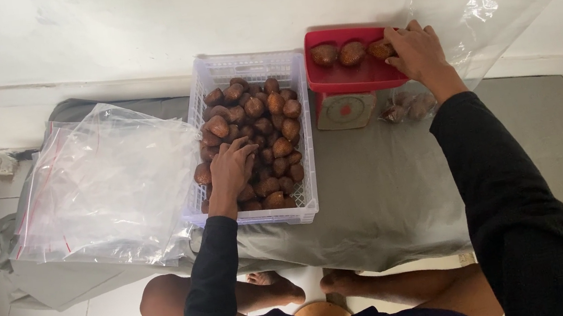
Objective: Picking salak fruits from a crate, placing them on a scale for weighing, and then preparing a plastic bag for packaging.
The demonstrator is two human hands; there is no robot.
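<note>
plastic bags (107, 184), clear with thin red seal lines, lie in a loose heap at the far left of the grey cloth (388, 195) that covers the low surface. just right of the heap stands a white slotted basket (302, 137) filled with brown scaly fruit (269, 120). the left hand (229, 172) rests down inside the near left part of the basket, fingers curled onto the fruit; whether it has one gripped i cannot tell, since the fingertips are buried among them. right of the basket, at the far edge near the white wall (133, 25), sits a small kitchen scale (345, 110) with a red tray (350, 76) on top, and three of the same fruit lie in a row along the tray's far side. the right hand (416, 53) reaches over the tray's right end, fingers bent around the rightmost fruit. behind this hand an open clear bag (487, 15) stands up against the wall. near the scale's right side, a small bag of fruit (409, 106) lies on the cloth, just beside the right wrist.
</note>
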